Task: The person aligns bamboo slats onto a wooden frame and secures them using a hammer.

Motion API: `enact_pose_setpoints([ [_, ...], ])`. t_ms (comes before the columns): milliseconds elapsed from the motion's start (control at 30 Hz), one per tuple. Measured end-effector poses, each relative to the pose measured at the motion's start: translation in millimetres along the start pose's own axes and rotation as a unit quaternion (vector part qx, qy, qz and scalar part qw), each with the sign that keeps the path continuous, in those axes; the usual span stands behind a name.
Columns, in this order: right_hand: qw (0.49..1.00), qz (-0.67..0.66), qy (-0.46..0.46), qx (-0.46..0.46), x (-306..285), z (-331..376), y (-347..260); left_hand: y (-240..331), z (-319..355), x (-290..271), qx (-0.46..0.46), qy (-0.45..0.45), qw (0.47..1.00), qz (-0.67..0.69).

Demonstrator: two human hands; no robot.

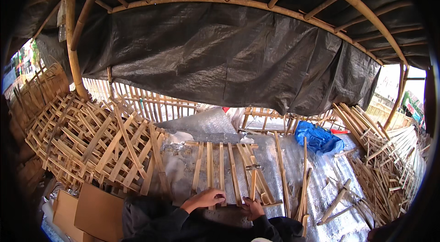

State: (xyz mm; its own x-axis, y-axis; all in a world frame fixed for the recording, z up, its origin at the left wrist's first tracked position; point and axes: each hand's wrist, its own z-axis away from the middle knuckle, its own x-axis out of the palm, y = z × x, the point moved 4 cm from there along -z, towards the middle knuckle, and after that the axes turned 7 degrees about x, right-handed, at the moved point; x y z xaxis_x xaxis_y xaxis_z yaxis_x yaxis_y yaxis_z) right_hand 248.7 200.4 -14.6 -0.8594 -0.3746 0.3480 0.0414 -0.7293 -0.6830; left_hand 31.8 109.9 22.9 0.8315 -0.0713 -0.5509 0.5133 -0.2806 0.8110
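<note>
Upright, hammer (253,179) standing in gripping right hand (252,207), head away from fingers, left hand (205,198) fingers curling, pressing slat (222,171) lying lengthwise away.

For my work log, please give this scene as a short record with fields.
place: shelter with black tarp sheet on bamboo poles
left hand: rests on pale flat bamboo slats laid side by side
right hand: grips wooden-handled hammer, metal head up
left side: stack of bamboo lattice panels
right side: heap of loose bamboo sticks, crumpled blue plastic bag
</note>
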Motion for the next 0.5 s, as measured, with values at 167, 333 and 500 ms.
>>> enact_pose_setpoints([
  [167,0.998,-0.013,-0.046,0.029,-1.5,-1.1,4.7,0.0,2.3,2.3,0.001,0.009,1.0,-0.006],
  [333,0.997,-0.009,-0.064,0.033,-2.8,-2.5,6.6,3.2,3.4,0.8,-0.012,0.001,1.0,-0.015],
  [500,0.999,-0.01,-0.031,0.001,2.5,1.8,3.1,1.5,2.1,1.3,-0.022,0.002,1.0,-0.008],
])
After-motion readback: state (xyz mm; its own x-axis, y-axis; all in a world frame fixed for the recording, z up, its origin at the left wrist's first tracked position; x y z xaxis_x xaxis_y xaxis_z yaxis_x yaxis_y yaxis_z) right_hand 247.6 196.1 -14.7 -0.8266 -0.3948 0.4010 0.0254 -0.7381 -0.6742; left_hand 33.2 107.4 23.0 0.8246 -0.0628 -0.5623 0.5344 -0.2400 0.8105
